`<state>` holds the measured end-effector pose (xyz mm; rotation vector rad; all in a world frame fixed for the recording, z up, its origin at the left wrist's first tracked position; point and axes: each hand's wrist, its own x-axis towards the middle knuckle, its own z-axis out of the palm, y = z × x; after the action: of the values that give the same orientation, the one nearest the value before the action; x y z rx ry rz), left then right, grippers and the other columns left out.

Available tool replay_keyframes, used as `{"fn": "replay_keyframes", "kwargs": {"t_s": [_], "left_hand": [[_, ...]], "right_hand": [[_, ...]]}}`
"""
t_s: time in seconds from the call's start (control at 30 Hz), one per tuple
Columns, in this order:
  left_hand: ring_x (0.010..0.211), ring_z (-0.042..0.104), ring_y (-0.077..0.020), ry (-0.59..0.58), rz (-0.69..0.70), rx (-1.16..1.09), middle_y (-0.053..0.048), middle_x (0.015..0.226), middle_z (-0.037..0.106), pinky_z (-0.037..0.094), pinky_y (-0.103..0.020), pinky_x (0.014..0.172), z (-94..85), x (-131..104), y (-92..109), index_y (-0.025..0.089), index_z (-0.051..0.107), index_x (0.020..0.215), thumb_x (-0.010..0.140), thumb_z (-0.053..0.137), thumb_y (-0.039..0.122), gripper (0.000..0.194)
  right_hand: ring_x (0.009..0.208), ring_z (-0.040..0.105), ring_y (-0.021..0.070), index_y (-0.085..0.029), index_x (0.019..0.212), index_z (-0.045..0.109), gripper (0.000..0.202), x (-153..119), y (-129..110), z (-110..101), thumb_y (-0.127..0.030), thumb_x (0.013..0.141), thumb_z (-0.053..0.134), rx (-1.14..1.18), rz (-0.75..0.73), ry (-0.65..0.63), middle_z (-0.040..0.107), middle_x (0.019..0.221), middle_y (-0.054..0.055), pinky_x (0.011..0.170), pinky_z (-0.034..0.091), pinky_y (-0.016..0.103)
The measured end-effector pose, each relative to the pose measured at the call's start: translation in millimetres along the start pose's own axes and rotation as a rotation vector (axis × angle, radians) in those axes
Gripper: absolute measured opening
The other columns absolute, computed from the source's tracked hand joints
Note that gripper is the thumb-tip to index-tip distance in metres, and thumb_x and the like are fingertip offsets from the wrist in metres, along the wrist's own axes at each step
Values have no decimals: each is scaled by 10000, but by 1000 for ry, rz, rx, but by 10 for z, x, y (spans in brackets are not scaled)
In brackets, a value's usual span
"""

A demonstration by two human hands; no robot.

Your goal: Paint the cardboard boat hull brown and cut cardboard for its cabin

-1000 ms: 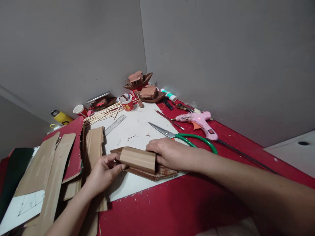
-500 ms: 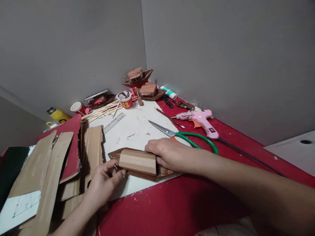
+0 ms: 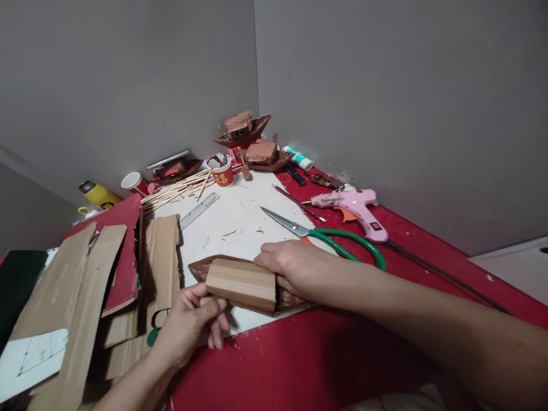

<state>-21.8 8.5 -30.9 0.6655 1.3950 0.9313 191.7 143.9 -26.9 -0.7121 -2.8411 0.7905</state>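
Observation:
A folded piece of tan cardboard lies lengthwise over a brown model boat hull, whose pointed left end and right part show past it. My left hand pinches the cardboard's lower left corner between thumb and index finger, its other fingers hanging below. At the cardboard's upper right edge, my right hand grips with bent fingers, partly hidden behind the hand itself. Green-handled scissors lie just beyond my right hand.
Cardboard sheets pile up at the left. A pink glue gun with a cable lies at the right. Farther back are a ruler, thin sticks, a red cup and finished-looking boats.
The cardboard's near side has tipped lower over the hull. My left hand has shifted slightly right, and its lower fingers now spread below. The whole view has shifted a little.

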Motion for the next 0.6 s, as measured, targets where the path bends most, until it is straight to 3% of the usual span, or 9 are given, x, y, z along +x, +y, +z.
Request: {"fn": "replay_keyframes", "kwargs": {"t_s": [0.2, 0.4, 0.6], "left_hand": [[254, 501, -82, 57, -41, -10, 24, 424, 644, 331, -130, 274, 39, 42, 8, 163, 621, 784, 657, 789, 382, 304], [302, 570, -102, 92, -56, 46, -20, 501, 699, 379, -142, 298, 104, 32, 12, 156, 600, 722, 675, 727, 356, 241], [331, 591, -104, 108, -50, 57, -19, 509, 692, 404, -151, 330, 159, 28, 17, 157, 597, 708, 683, 689, 354, 219]], "right_hand": [[738, 613, 182, -194, 841, 642, 131, 1, -41, -47, -125, 839, 530, -7, -7, -38, 666, 845, 55, 614, 371, 260], [796, 652, 209, -201, 928, 678, 172, -37, -83, -139, -122, 839, 553, 3, 27, -72, 696, 870, 71, 663, 415, 269], [1111, 636, 271, -242, 1258, 631, 388, -233, -89, -316, -255, 871, 603, 95, -93, -51, 694, 1220, 97, 914, 480, 348]]}}
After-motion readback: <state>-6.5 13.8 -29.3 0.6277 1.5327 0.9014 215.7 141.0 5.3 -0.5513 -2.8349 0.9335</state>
